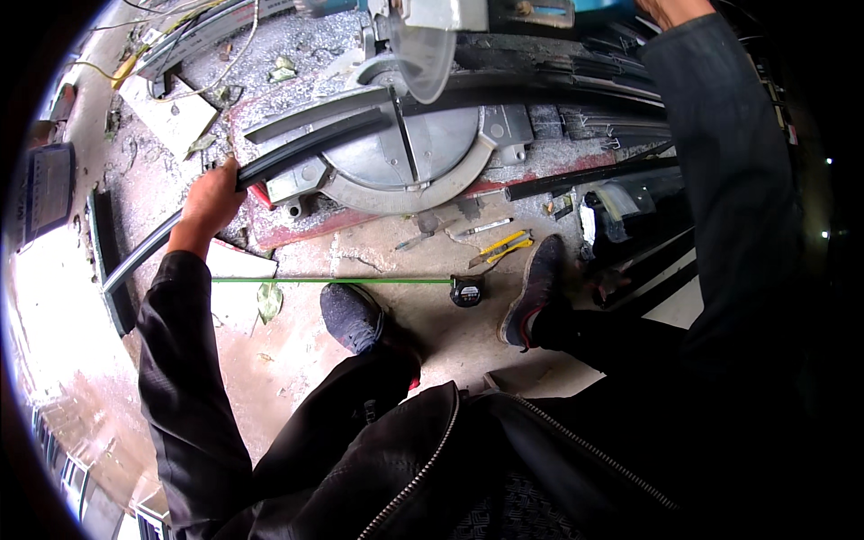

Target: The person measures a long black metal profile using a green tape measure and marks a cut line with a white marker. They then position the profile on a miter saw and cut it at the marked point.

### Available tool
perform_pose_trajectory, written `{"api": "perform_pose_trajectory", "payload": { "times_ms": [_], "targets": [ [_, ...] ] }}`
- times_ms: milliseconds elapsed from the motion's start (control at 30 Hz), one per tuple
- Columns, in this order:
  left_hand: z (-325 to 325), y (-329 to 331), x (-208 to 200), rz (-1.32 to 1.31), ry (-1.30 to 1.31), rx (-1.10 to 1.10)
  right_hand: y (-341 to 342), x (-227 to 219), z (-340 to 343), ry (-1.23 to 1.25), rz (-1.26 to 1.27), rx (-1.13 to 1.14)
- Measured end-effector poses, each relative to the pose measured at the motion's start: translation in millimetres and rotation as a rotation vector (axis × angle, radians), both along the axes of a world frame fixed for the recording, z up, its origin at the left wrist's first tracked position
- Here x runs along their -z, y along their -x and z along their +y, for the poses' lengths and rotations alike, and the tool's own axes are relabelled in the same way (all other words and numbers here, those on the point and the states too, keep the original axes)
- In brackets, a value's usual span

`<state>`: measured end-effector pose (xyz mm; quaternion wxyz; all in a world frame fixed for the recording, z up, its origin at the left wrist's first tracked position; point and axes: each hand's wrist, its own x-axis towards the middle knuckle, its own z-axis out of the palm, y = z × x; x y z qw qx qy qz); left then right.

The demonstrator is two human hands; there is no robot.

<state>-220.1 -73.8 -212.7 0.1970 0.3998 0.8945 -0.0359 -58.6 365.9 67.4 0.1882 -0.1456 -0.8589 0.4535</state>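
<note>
My left hand [209, 205] is closed around a long dark profile strip [306, 153]. The strip runs from the lower left up onto the round metal table [436, 153] of a mitre saw. Above the table's slot hangs the saw's clear blade guard [421, 54]. At the upper edge my right hand [675, 11] grips the teal end of the saw [605, 7], its fingers mostly cut off by the picture. A second dark strip [328, 114] lies behind the held one, across the saw table.
A black tape measure [466, 291] lies between my shoes, its green blade [342, 280] pulled out leftward. Nearby are a yellow cutter knife [504, 245] and pens. Several dark profiles [603, 112] lie right of the saw. White board [171, 115] and cables lie at upper left.
</note>
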Motion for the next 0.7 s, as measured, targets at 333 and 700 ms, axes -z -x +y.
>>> {"api": "perform_pose_trajectory", "payload": {
  "times_ms": [333,700],
  "targets": [
    [-86.7,-74.5,-31.7,-0.013,-0.132,-0.188,23.5,-2.0,27.0,-0.039,0.023,0.009],
    [-232.6,-301.4,5.9,-0.179,-0.102,-0.885,55.7,-11.4,26.3,-0.006,-0.127,0.064]
  ]
}}
